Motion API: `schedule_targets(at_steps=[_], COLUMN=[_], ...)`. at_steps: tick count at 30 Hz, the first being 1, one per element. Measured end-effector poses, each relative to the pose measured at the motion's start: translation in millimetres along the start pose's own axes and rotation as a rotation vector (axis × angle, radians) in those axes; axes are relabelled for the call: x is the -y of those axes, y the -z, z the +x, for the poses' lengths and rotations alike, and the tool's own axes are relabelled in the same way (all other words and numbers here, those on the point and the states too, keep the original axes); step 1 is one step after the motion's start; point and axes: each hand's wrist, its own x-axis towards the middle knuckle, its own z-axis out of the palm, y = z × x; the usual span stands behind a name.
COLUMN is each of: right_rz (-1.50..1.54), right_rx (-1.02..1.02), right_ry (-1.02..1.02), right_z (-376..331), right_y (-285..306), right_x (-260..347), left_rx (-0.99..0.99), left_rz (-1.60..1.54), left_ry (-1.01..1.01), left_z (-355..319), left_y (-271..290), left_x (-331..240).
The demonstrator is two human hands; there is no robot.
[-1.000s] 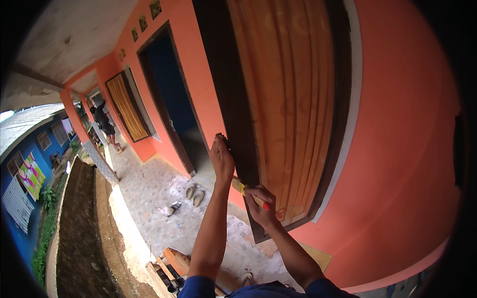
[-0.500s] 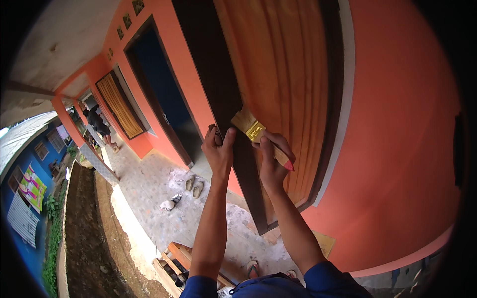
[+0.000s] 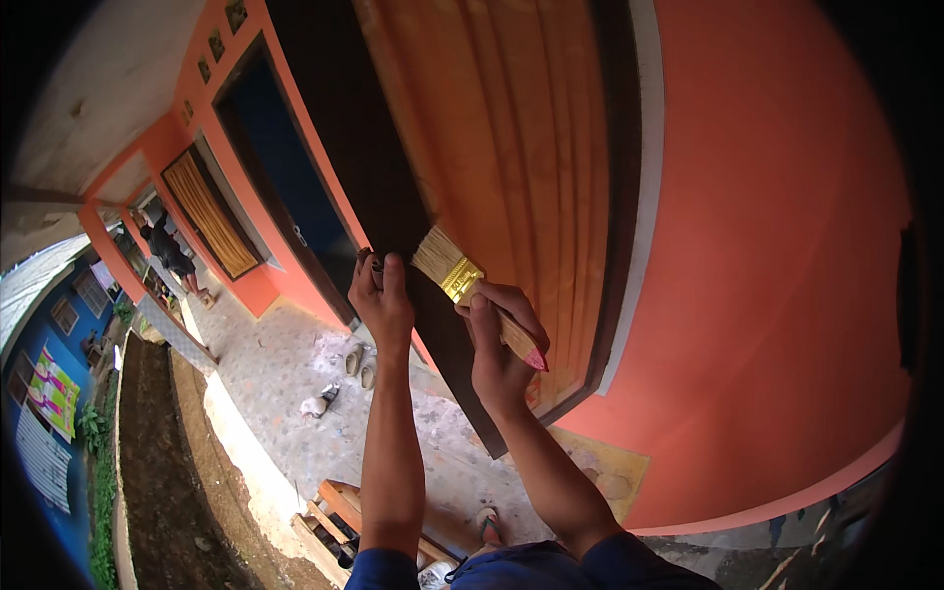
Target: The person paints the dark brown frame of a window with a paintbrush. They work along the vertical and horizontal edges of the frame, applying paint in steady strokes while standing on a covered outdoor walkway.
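My right hand (image 3: 503, 339) grips a paintbrush (image 3: 516, 335) with a wooden handle, a red tip, a gold-coloured ferrule and pale bristles. The bristles point up and left, at the inner edge of a dark window frame (image 3: 388, 187); whether they touch it I cannot tell. Behind the glass hangs an orange-brown curtain (image 3: 511, 128). My left hand (image 3: 382, 300) is closed on the frame's outer left edge, thumb up on the near face. Something small and dark shows at its fingertips, too hidden to name.
A coral wall (image 3: 767, 246) rises to the right. Sandals (image 3: 360, 364) and a white-and-dark item (image 3: 319, 401) lie on the tiled floor (image 3: 285, 344). A wooden bench-like piece (image 3: 339, 506) stands near my feet. Farther left are a dark doorway (image 3: 285, 167), another person (image 3: 169, 251) and a dirt strip (image 3: 157, 423).
The whole view has shifted, so the window, brush and both hands appear farther left. My left hand keeps its hold on the frame edge, and the brush stays near the frame's inner edge.
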Motion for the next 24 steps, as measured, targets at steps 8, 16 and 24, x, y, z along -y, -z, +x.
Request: schedule_targets(at_steps=[8, 16, 24], right_rz=[-0.169, -0.053, -0.008], right_rx=[-0.132, -0.171, 0.068], right_ry=[-0.393, -0.528, -0.192], right_z=[-156, -107, -80], right_y=[121, 96, 61], right_x=[-110, -83, -63], left_rx=[0.004, -0.012, -0.006], left_rz=[0.032, 0.038, -0.002], left_ry=[0.004, 0.032, 0.065], left_z=[-5, -12, -12], left_y=[-3, -3, 0], left_x=[-11, -4, -7])
